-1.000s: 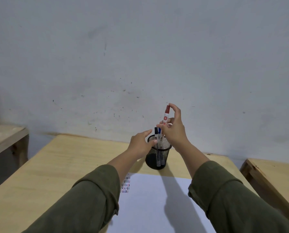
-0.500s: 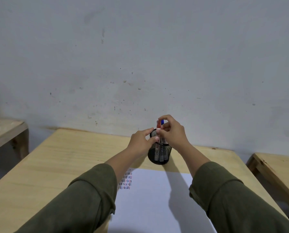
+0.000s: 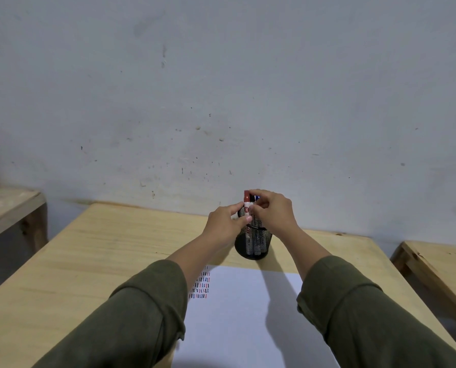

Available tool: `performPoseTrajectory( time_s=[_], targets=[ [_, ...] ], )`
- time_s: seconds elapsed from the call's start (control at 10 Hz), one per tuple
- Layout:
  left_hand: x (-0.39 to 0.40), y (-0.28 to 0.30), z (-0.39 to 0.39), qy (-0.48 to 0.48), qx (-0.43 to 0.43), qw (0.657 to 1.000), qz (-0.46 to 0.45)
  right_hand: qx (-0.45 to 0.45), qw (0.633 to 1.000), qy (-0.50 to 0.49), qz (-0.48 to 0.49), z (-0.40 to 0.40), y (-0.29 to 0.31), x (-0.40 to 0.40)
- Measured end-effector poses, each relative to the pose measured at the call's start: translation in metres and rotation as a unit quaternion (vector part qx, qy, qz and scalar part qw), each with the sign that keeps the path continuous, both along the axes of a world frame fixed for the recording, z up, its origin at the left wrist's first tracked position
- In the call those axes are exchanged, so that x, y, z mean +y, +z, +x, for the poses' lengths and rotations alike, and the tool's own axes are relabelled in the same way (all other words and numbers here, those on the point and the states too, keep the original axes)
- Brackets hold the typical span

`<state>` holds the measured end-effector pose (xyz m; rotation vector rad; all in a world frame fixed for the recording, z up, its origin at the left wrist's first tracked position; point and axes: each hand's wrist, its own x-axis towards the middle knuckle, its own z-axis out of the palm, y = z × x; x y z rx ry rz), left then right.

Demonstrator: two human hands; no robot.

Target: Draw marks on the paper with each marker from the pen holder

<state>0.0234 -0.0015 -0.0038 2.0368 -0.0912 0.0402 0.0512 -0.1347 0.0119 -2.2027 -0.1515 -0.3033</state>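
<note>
Lowered from above, the red marker (image 3: 246, 201) is sitting in the pen holder (image 3: 253, 241), right hand (image 3: 270, 213) pinching markers, left hand (image 3: 225, 224) gripping the rim; paper (image 3: 248, 314) is showing several rows of marks.

Pen holder (image 3: 253, 241) stands behind paper (image 3: 248, 314) on table (image 3: 89, 256); markers (image 3: 247, 200) apparently inside.

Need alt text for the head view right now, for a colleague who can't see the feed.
Both hands, left and right, meet over a black mesh pen holder holding markers, a red-capped marker sticking up between them. White paper with short coloured marks lies nearer on the wooden table.
</note>
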Motion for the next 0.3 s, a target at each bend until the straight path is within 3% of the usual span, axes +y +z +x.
performPoseTrajectory(
  time_s=[0.3],
  targets=[
    [-0.003,0.009,-0.008,0.012,-0.027,0.998,0.05,-0.012,0.998,-0.06,0.034,-0.016,0.018,-0.012]
  ],
)
